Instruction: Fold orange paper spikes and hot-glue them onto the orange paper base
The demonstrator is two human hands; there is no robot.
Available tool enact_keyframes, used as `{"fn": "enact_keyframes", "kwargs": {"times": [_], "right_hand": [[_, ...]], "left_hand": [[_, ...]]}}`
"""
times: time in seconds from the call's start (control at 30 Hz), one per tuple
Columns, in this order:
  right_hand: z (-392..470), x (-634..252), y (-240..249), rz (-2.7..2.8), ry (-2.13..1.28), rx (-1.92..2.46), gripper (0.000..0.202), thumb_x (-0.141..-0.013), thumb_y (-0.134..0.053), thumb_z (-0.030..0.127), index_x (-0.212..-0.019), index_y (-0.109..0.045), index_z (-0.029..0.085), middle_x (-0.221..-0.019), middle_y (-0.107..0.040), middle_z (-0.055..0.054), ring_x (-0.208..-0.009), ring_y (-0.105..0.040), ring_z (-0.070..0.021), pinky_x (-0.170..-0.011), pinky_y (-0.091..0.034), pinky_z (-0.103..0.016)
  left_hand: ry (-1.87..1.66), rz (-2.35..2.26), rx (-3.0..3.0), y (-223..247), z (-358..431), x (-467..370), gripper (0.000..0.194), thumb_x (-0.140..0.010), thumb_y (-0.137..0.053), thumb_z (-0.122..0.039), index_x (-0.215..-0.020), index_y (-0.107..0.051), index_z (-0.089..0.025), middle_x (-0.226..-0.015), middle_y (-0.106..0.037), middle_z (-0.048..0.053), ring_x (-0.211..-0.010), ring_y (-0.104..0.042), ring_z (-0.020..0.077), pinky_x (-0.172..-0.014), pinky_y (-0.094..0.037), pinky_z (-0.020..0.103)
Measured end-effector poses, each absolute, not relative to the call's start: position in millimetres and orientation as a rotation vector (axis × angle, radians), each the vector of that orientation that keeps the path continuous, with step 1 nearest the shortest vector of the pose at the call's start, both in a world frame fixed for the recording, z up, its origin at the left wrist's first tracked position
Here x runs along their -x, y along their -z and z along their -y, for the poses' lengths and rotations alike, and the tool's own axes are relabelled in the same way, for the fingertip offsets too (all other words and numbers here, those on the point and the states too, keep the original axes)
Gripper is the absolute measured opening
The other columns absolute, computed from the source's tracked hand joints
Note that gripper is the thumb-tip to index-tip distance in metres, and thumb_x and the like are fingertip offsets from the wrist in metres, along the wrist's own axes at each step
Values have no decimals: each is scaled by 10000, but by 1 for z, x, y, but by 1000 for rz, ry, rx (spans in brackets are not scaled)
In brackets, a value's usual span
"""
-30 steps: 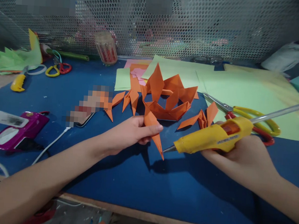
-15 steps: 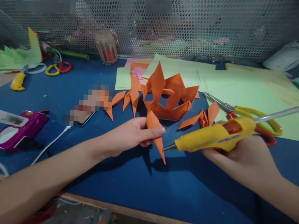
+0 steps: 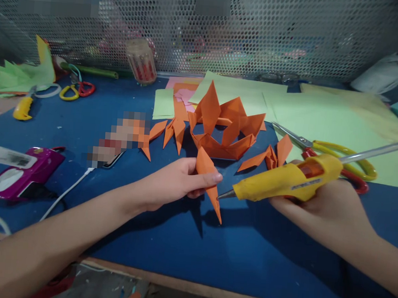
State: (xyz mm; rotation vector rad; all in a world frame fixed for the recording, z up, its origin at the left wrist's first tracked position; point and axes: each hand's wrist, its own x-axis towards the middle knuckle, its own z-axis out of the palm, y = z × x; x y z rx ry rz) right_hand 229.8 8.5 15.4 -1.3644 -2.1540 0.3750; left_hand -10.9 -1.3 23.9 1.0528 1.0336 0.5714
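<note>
My left hand (image 3: 186,180) pinches a folded orange paper piece (image 3: 212,193) between thumb and fingers, its narrow tip pointing down toward me. My right hand (image 3: 330,217) is wrapped round a yellow hot glue gun (image 3: 285,180) with a clear glue stick (image 3: 379,150) coming out of its back. The gun's metal nozzle (image 3: 228,194) meets the paper's edge near the lower tip. Just behind, an orange folded paper ring with upright points (image 3: 210,111) stands on the blue table (image 3: 165,242). Loose orange folded pieces lie on both sides of it, one (image 3: 176,131) left and another (image 3: 271,157) right.
Red and yellow scissors (image 3: 341,154) lie at right, on light green paper sheets (image 3: 324,112). A phone (image 3: 114,159) with a white cable, a purple device (image 3: 27,169), a yellow-handled cutter (image 3: 23,108) and a jar (image 3: 142,63) are to the left and back. Behind stands perforated metal mesh (image 3: 248,30).
My left hand and the orange paper piece have shifted slightly down and right, so the nozzle now sits a little higher along the paper's edge. The glue gun has barely moved.
</note>
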Motion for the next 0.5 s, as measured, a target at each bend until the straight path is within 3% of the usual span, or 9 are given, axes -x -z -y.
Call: {"fn": "enact_keyframes", "kwargs": {"times": [0.5], "right_hand": [[-5,-227,-13,2253,-71,1180,356,-710,-445,284,-368,-465,187,-379,-594,-38,-294,-558,-154,-273,-365,-169]], "left_hand": [[-543,-1059,-1085,-26,1,11,178,-787,-670,-235,-694,-542,-154,-540,-448,-80,-495,-358,42,-467,-272,159]]}}
